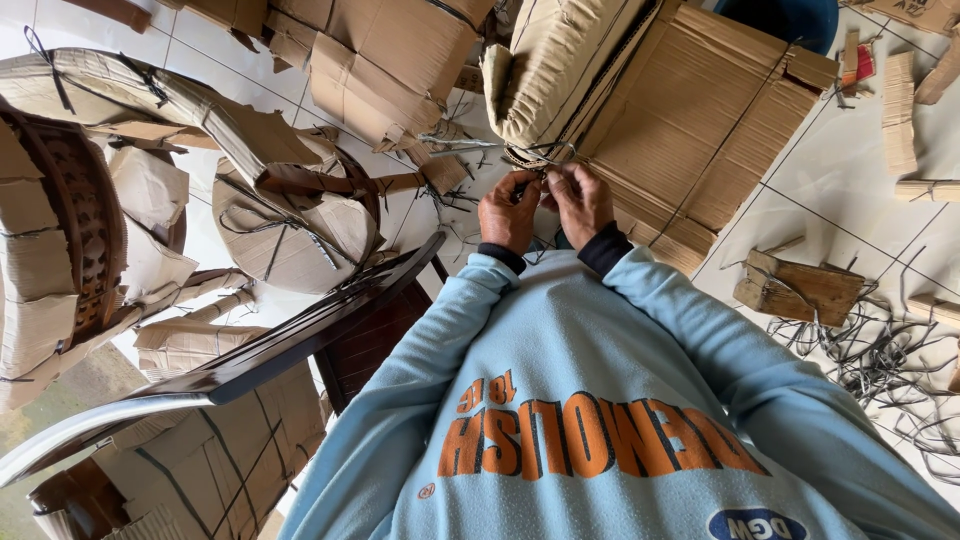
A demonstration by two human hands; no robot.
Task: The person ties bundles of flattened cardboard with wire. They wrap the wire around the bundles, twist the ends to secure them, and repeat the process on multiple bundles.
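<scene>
**Hands knotting cord on a cardboard-wrapped bundle**

Cord work occupies both our hands at the middle of the view. Our left hand [508, 212] is curled nearly closed, fingertips pinching the thin dark binding cord [548, 172], and our right hand [582, 203] is closed on the same cord just beside it. The cord runs over the corner of the tall brown corrugated-cardboard-wrapped bundle [690, 130], which leans on the white tiled floor [860, 190] right in front of us.

To do this well, we judge that both pinches should stay close together and tension be kept even, so the cord bites into the cardboard edge without slipping off the corner.

A dark wooden chair frame [300, 335] stands to our left, and loose cord offcuts [880, 365] lie to our right near a wooden block [800, 288].
</scene>
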